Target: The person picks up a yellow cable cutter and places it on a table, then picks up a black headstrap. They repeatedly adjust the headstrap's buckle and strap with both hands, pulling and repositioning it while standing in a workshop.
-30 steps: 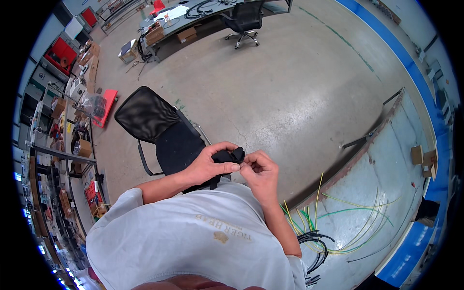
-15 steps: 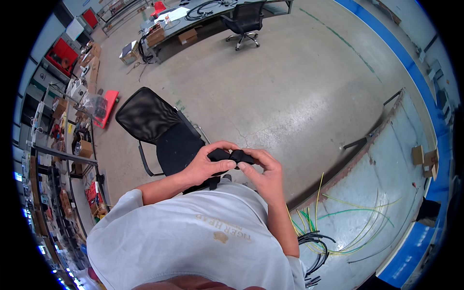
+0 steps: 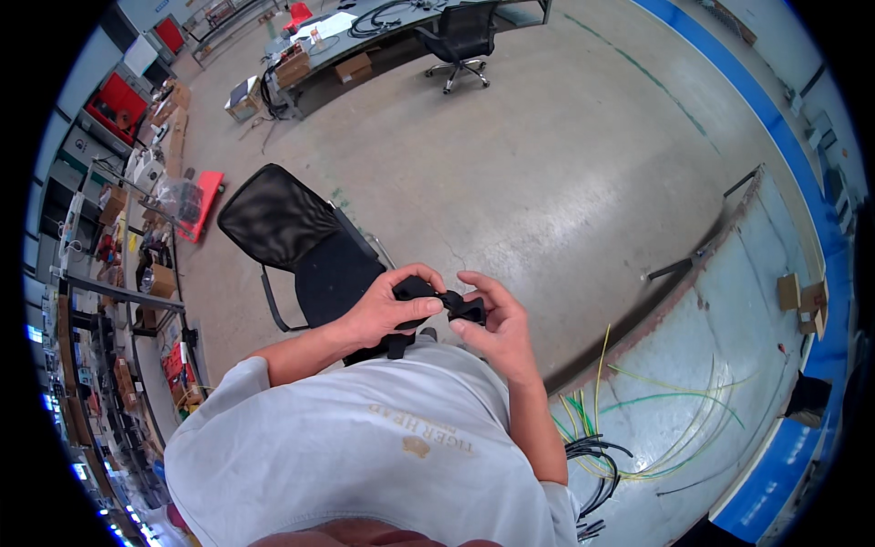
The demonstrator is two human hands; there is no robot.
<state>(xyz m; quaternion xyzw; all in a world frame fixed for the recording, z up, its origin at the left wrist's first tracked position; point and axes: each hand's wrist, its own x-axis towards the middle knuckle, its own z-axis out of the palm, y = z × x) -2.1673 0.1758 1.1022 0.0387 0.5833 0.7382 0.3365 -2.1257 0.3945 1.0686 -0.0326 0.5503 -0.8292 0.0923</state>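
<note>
In front of my belly I hold a black fabric strap (image 3: pixel 468 309), narrow and bunched near its middle. My left hand (image 3: pixel 387 308) grips its left part, with the thumb pressed across the front and the fingers curled behind. My right hand (image 3: pixel 501 335) has the other end between thumb and fingers, with the index finger raised off the cloth. Part of the strap is hidden by the fingers. Below my left hand, a short black band hangs against my grey shirt (image 3: pixel 328 438).
A black mesh chair (image 3: pixel 333 283) stands just beyond my left hand. On my right is a metal-topped table (image 3: pixel 766 301) with green and yellow wires (image 3: pixel 674 397) and black cables (image 3: pixel 602 474). Cluttered shelves (image 3: pixel 128 365) line the left. Farther off are a workbench (image 3: pixel 337 46) and an office chair (image 3: pixel 460 41).
The fingers of my right hand have loosened and spread, and that hand has shifted slightly down. The strap's right end now shows turned and folded. My left hand keeps nearly the same grip.
</note>
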